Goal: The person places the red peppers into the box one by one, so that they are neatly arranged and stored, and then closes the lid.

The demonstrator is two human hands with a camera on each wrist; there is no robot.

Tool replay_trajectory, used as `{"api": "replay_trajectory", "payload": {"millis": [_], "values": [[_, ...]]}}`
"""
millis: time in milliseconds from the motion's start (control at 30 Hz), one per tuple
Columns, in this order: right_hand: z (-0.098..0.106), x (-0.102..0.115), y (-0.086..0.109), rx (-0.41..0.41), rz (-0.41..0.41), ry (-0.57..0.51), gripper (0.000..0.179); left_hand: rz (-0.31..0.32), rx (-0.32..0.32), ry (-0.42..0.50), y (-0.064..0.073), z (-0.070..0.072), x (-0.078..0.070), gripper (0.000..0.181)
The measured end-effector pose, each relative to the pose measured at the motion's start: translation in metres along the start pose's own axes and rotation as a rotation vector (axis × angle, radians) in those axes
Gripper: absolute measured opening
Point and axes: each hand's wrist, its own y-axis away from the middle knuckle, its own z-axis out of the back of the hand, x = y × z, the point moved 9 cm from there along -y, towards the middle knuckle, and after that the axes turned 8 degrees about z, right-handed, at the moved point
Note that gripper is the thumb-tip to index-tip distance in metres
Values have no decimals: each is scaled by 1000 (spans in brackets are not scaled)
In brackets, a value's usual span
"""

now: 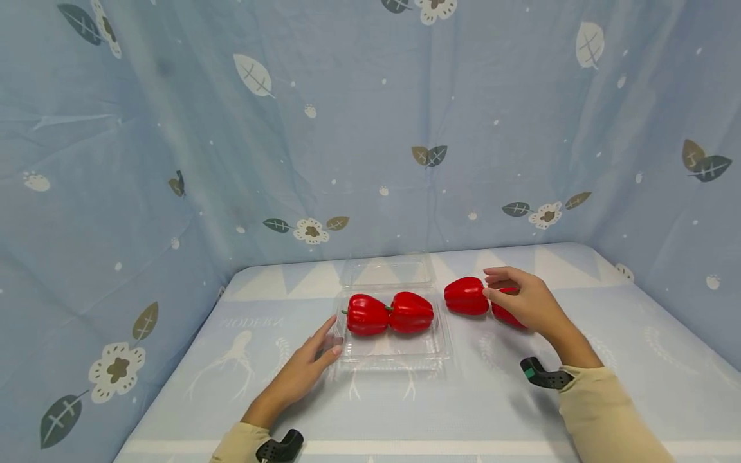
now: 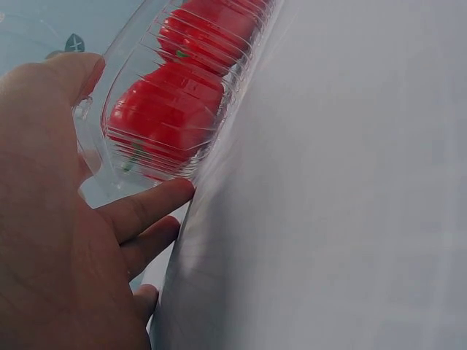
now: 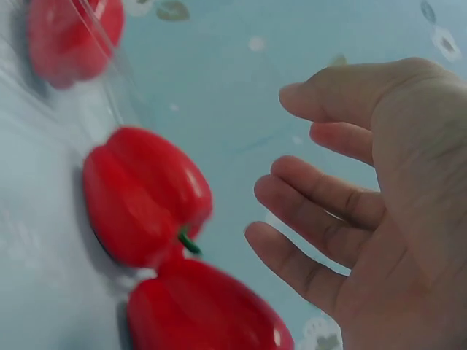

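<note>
A clear plastic clamshell container [image 1: 393, 355] lies with its lid [image 1: 388, 271] folded back on the far side. Two red bell peppers, a left one [image 1: 366, 315] and a right one [image 1: 411, 313], sit side by side inside it. My left hand [image 1: 302, 372] is at the container's left end, fingers spread and fingertips at its wall. To the right of the container, two more red peppers, one nearer [image 3: 146, 197] and one farther right [image 1: 509, 310], rest on the table. Above them is my right hand [image 1: 535, 302], its fingers loosely bent and apart from the peppers in the right wrist view.
The table [image 1: 463, 411] has a pale printed cloth. A blue curtain [image 1: 370, 128] with leaves and flowers rises behind it and along both sides. Each wrist carries a dark strap device, such as the right one [image 1: 544, 374].
</note>
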Motion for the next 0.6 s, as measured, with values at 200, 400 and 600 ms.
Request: {"api": "replay_trajectory", "payload": {"millis": [200, 400, 600], "values": [[24, -16, 9, -65, -28, -23, 52, 10, -4, -7, 0, 0, 0, 68], [42, -29, 18, -123, -34, -39, 52, 15, 3, -4, 1, 0, 0, 69], [50, -50, 23, -134, -85, 0, 57, 17, 6, 5, 0, -1, 0, 69]]}}
